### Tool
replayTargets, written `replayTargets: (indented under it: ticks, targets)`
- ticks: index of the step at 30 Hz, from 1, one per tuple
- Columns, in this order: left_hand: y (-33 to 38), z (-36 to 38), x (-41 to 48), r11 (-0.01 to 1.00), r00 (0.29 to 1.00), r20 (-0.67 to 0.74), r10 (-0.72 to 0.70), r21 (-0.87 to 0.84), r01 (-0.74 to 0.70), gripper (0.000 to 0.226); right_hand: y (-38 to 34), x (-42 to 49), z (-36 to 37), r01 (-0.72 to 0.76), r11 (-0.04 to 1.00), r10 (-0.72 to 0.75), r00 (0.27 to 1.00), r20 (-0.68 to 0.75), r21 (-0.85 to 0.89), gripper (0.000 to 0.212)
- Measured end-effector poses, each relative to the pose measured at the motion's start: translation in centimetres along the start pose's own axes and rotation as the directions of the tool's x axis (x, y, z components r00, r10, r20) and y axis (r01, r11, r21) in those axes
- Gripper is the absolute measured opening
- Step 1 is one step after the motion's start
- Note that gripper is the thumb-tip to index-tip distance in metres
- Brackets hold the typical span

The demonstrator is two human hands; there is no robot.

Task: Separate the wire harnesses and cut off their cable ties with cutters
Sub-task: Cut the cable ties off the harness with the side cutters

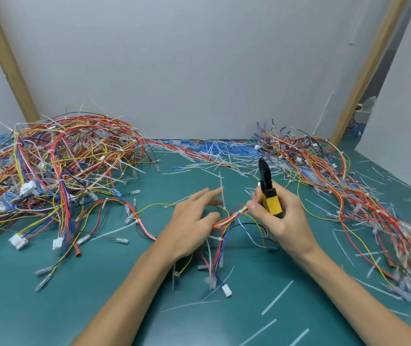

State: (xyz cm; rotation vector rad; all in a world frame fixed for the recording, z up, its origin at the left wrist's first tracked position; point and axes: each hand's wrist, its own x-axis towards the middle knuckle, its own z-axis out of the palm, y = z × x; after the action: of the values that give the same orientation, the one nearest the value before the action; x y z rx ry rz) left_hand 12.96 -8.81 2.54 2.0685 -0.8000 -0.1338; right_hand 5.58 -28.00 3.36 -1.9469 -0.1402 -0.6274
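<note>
Yellow-handled cutters (267, 186) stand nearly upright in right hand (279, 221), tips up.

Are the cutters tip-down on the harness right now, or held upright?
Upright. The right hand grips the cutters by the yellow handles, black tip pointing up, clear of the harness.

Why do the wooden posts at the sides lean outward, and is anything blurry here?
Head view: the wide-angle lens splays the wooden posts outward; the left hand shows smeared fingertips, likely motion blur, while the right hand and cutters look sharper; lighting is even, with soft shadows under the hands and no strong glare.
</note>
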Motion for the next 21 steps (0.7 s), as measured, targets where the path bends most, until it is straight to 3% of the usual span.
replayTargets:
  ticks: [3, 9, 15, 21]
  targets:
    - [-0.4, 0.2, 0.1, 0.998, 0.997, -0.072, -0.007, 0.064, 0.011, 0.030, 0.0, 0.0, -0.2, 0.021, 0.995, -0.022, 1.000, -0.014, -0.099, 0.027]
    - [-0.3, -0.7, -0.2, 0.982, 0.934, -0.312, 0.176, 0.126, -0.142, 0.004, 0.3, 0.0, 0.0, 0.009, 0.951, -0.036, 0.996, -0.080, -0.310, 0.032]
    - [0.6, -0.7, -0.5, 0.980, 0.837, -0.510, 0.201, 0.106, -0.170, 0.009, 1.3, 0.3, 0.4, -0.163, 0.926, 0.087, 0.970, -0.228, -0.340, 0.034]
    - [1.0, 0.1, -0.5, 0.989, 0.861, -0.487, 0.148, 0.089, -0.120, 0.016, 1.7, 0.3, 0.6, -0.272, 0.920, 0.188, 0.938, -0.290, -0.283, 0.038]
